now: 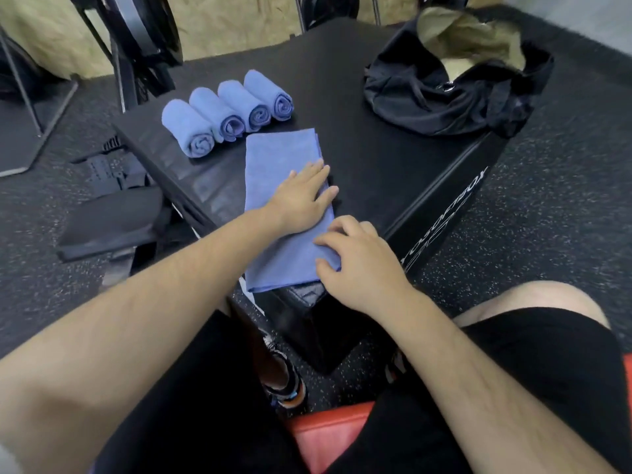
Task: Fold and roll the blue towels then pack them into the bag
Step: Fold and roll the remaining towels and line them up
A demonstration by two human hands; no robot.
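A folded blue towel (280, 155) lies lengthwise on the black desk (376, 159), its near end at the desk's near corner; the left hand (301, 200) presses flat on its middle, fingers straight; the right hand (362, 265) rests bent fingers on its right edge, a pinch not discernible; four rolled towels (225, 111) line the left edge; the open bag (444, 97) fills the far right corner; bare desk lies between.
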